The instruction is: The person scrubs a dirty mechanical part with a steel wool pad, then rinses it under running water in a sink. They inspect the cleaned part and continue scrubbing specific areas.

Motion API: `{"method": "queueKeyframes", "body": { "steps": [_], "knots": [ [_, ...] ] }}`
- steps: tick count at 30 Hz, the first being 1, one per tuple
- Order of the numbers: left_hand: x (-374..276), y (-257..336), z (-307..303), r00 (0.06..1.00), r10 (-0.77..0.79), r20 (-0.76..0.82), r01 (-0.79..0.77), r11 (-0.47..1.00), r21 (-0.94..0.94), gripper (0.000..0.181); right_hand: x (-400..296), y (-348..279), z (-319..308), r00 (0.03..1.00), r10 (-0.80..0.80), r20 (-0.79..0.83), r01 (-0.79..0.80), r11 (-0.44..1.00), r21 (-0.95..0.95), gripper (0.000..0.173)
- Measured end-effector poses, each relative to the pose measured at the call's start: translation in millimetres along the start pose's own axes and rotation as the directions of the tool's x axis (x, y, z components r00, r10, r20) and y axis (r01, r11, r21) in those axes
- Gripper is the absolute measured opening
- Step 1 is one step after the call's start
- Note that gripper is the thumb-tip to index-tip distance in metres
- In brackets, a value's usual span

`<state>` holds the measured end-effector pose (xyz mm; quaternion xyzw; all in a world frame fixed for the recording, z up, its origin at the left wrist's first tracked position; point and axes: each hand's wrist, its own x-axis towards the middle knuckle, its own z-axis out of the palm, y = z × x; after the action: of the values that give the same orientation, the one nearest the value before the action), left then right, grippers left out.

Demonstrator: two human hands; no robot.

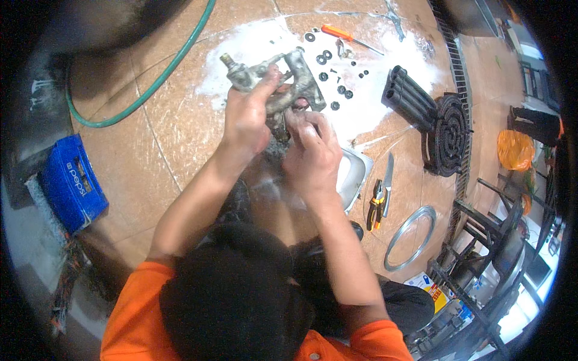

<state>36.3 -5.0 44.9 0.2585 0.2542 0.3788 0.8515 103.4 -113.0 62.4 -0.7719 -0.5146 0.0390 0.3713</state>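
My left hand (248, 117) grips a grimy metal valve body with pipe branches (300, 76), a threaded brass end pointing up left. My right hand (314, 149) is at the lower side of this part, fingers bent against it; what its fingertips pinch, if anything, is hidden. Beyond the hands, several small black nuts and ring washers (342, 89) lie on the foamy wet floor, near a screwdriver with an orange handle (336, 32). Pliers with black and orange handles (375, 205) and a knife (388, 176) lie to the right of my right forearm, beside a metal tray (356, 176).
A black cast-iron ring burner (451, 135) with thick tubes stands at the right by a floor drain grate (460, 76). Near it lies a coil of wire (408, 239). A green hose (167, 74) curves at upper left; a blue box (74, 185) is at far left.
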Motion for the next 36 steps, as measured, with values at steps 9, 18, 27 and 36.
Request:
{"method": "queueKeyframes", "body": {
  "steps": [9, 18, 27, 36],
  "knots": [
    [7, -13, -24, 0.984, -0.05, -0.169, 0.038, 0.997, -0.071, 0.027, 5, -1, -4, 0.999, 0.04, 0.021, -0.042, 0.993, 0.107, 0.022],
    [1, -17, -31, 0.986, 0.001, -0.168, 0.001, 1.0, 0.01, 0.026, -3, -4, 4, 0.995, 0.083, 0.063, -0.086, 0.995, 0.049, 0.023],
    [5, -14, -34, 0.987, -0.018, -0.158, 0.011, 0.999, -0.047, 0.028, 2, 1, 3, 0.989, 0.014, 0.15, -0.018, 1.0, 0.025, 0.021],
    [-1, -19, -38, 0.981, -0.151, -0.125, 0.114, 0.958, -0.263, 0.04, 10, -6, 12, 0.996, 0.06, 0.061, -0.069, 0.983, 0.17, 0.015]
  ]
}}
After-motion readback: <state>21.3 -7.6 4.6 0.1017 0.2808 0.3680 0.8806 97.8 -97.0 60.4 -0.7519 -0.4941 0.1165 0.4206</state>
